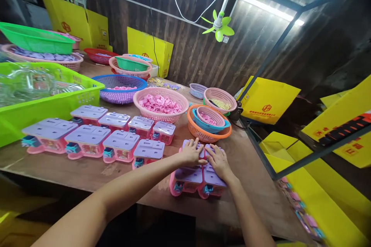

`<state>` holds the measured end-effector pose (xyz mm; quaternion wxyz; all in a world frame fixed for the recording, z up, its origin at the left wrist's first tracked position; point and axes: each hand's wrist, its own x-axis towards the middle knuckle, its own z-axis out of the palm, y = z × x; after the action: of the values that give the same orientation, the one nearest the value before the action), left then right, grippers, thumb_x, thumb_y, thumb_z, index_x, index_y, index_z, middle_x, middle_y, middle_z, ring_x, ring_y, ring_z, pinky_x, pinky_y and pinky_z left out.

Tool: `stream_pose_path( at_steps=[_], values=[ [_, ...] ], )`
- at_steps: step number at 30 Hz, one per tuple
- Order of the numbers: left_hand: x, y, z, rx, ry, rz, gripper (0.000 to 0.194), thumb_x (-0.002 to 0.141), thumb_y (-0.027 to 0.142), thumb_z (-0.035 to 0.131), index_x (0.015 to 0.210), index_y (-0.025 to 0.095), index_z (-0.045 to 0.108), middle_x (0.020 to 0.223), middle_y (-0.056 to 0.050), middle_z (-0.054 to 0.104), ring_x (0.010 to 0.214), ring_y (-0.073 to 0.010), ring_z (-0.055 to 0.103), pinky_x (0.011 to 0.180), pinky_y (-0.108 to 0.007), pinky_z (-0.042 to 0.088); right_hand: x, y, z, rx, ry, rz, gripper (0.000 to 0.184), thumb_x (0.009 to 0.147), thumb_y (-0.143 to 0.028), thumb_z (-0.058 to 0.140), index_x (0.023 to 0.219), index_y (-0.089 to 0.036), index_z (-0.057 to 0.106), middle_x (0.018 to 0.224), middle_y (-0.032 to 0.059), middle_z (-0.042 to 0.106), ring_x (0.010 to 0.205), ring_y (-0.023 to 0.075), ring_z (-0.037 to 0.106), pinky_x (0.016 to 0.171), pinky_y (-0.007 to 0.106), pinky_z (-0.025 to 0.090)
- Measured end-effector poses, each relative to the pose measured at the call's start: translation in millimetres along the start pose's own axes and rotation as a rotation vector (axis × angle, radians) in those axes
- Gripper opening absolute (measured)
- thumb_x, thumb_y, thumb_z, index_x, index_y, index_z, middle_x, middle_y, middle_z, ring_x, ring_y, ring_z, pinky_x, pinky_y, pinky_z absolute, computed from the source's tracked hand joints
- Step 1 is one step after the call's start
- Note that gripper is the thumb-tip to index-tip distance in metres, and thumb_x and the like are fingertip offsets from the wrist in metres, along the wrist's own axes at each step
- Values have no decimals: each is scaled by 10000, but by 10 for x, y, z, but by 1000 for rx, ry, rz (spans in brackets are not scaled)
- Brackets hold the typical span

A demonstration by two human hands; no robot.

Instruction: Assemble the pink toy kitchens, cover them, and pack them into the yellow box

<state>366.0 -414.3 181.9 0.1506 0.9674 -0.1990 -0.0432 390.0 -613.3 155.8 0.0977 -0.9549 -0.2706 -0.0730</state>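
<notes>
My left hand [193, 153] lies on top of the left pair in a tight cluster of pink plastic toy boxes [189, 175] with lilac lids. Its fingers are stretched out over a rear lid. Beside it, my right hand [218, 162] rests with fingers spread on the right pair, whose front box [213, 179] shows a small turquoise part low on its face. Both hands partly cover the rear boxes. To the left stand two rows of similar boxes [87, 134], with clear walls, pink bases and turquoise front pieces.
Behind the hands are an orange basket [199, 133] and a pink basket [137, 102] of pink pieces. A lime-green crate [58, 109] of clear plastic parts stands at left. Yellow cartons [271, 100] and a dark metal frame [262, 160] border the table [246, 200] on the right.
</notes>
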Motion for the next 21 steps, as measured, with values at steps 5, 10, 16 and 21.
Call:
stream_pose_path(
  at_steps=[5, 10, 16, 21],
  values=[
    [-259, -152, -166, -23, 8, 44, 902, 749, 749, 344, 1443, 209, 146, 1501, -185, 45, 1357, -390, 104, 1043, -529, 181, -42, 9, 43, 3, 68, -20, 436, 921, -451, 308, 1313, -310, 438, 1395, 46, 392, 1293, 232, 325, 1039, 482, 263],
    [-972, -905, -335, 134, 295, -117, 783, 788, 668, 410, 1419, 239, 238, 1500, -149, 138, 1373, -348, 51, 1056, -558, 116, 298, -367, -5, 135, 136, -170, 470, 920, -408, 339, 1355, -234, 382, 1388, 83, 382, 1272, 209, 352, 1032, 413, 315],
    [-1508, -1202, -229, 156, 230, -171, 773, 760, 644, 483, 1408, 284, 262, 1424, -95, 359, 1299, -344, 277, 1028, -546, 220, 1268, -1429, 96, 148, -79, -349, 478, 873, -387, 463, 1327, -249, 405, 1424, 100, 324, 1293, 256, 298, 992, 426, 325],
    [-1440, -921, -110, 102, 231, -97, 825, 712, 688, 500, 1401, 295, 274, 1389, -77, 407, 1268, -354, 308, 1001, -535, 276, 1700, -1701, 219, 177, -178, -352, 501, 832, -359, 536, 1289, -197, 410, 1297, 139, 448, 1179, 250, 424, 935, 414, 351]
  ],
)
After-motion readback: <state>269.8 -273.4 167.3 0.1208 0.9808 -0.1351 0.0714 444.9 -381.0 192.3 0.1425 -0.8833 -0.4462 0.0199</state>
